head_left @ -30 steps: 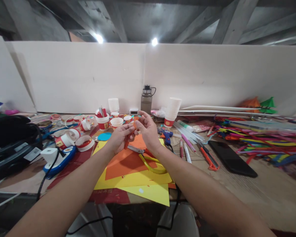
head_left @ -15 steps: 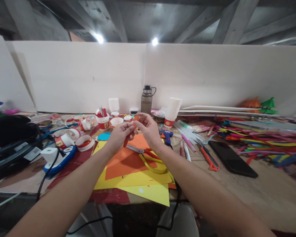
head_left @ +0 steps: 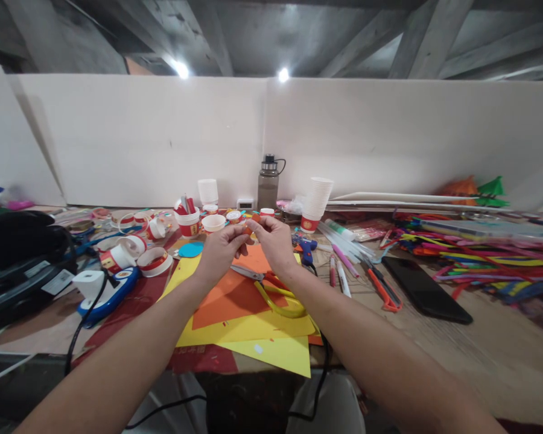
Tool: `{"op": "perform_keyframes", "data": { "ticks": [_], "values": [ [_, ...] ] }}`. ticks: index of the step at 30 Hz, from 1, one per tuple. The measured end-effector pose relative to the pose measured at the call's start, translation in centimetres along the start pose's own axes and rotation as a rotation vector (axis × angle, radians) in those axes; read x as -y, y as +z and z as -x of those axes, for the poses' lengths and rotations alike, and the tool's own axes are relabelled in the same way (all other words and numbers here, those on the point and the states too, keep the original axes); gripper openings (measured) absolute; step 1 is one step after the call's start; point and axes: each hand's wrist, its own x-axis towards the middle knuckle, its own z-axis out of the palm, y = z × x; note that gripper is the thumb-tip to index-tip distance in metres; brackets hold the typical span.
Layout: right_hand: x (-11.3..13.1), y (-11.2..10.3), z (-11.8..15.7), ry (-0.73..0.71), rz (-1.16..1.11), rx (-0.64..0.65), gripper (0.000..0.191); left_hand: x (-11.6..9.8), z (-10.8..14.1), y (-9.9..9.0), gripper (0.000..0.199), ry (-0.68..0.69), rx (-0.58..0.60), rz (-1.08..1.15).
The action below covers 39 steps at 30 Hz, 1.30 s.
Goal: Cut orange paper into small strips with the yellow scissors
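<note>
Raised over the sheets of paper, my left hand [head_left: 221, 247] and my right hand [head_left: 274, 241] come together, fingertips pinching a small piece of orange paper [head_left: 252, 224]. Most of that piece is hidden by the fingers. Below them lie scissors [head_left: 283, 301] with yellow and orange handles, their blades pointing to the left. They rest on orange paper [head_left: 212, 304], which lies on yellow paper [head_left: 271, 355]. A blue paper disc [head_left: 190, 250] lies to the left of my left hand.
Cut cup rings [head_left: 154, 263] and a blue-and-white power strip [head_left: 111, 295] lie at left. Behind stand a bottle [head_left: 268, 184] and stacked paper cups [head_left: 315, 205]. On the right are a glue gun [head_left: 305, 247], a utility knife [head_left: 382, 292], a phone [head_left: 425, 289] and colourful pipe cleaners [head_left: 479, 253].
The fingers of my right hand have curled down and closer round the orange piece, and a red-and-white cup behind them now shows. Both hands stay at nearly the same place.
</note>
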Motion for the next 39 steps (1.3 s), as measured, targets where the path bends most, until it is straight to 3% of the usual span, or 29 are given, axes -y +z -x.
{"op": "perform_keyframes", "data": {
  "ticks": [5,12,14,17,20,30,39],
  "values": [
    [-0.1,-0.1,-0.2,-0.016,-0.067,0.010,0.022,0.0,-0.2,0.1,0.020,-0.088,0.049,0.171],
    [-0.1,-0.6,-1.2,0.029,-0.288,-0.090,0.026,0.8,-0.6,0.1,0.022,-0.147,0.033,0.417],
    [-0.1,-0.7,-1.5,0.055,-0.318,-0.043,0.029,0.6,-0.7,-0.1,0.024,-0.181,0.037,0.488],
    [-0.3,-0.8,-1.6,0.076,-0.289,0.140,0.029,0.4,-0.8,-0.3,0.025,-0.212,0.073,0.552],
    [-0.5,-0.6,-1.5,0.063,-0.195,0.244,0.023,0.3,-0.8,-0.4,0.027,-0.236,0.090,0.553],
    [-0.9,-0.6,-1.1,0.043,-0.059,0.123,0.027,0.1,-0.5,-0.3,0.028,-0.215,0.066,0.438],
    [-0.7,-0.4,-0.7,0.022,-0.050,0.099,0.026,0.5,-0.5,-0.1,0.028,-0.159,0.039,0.378]
  ]
}}
